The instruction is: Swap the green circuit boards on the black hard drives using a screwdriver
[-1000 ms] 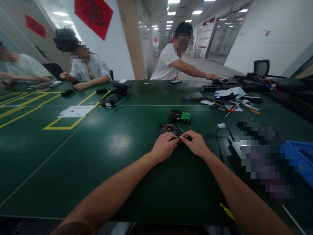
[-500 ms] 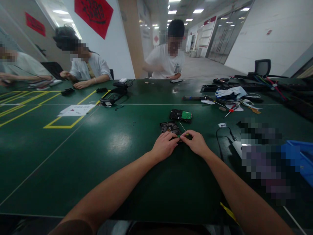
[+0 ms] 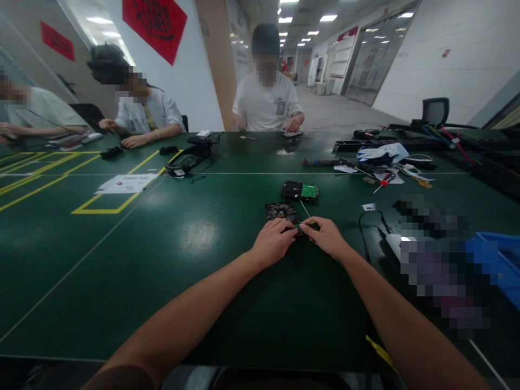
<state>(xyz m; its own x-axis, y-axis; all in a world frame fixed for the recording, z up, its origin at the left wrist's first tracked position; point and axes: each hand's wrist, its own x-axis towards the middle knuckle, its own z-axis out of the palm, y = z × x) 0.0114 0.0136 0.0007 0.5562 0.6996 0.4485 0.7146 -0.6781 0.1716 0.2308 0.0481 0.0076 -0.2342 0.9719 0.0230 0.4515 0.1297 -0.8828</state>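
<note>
Both my hands meet at a small dark hard drive (image 3: 281,210) lying on the green table (image 3: 182,244). My left hand (image 3: 273,242) rests on its near edge with the fingers curled over it. Gripped in my right hand (image 3: 326,236) is a thin screwdriver (image 3: 305,212), whose metal shaft slants up and to the left over the drive. A second drive with a green circuit board (image 3: 301,192) lies just beyond, untouched.
Tools, a white glove (image 3: 382,153) and cables lie at the far right. A blue bin (image 3: 501,265) sits at the right edge. A paper sheet (image 3: 125,183) lies on yellow floor-tape markings at left. Three other people sit at the far side.
My hands stay at the drive, with the right hand shifting slightly. The person opposite has pulled back an outstretched arm and now sits upright further left.
</note>
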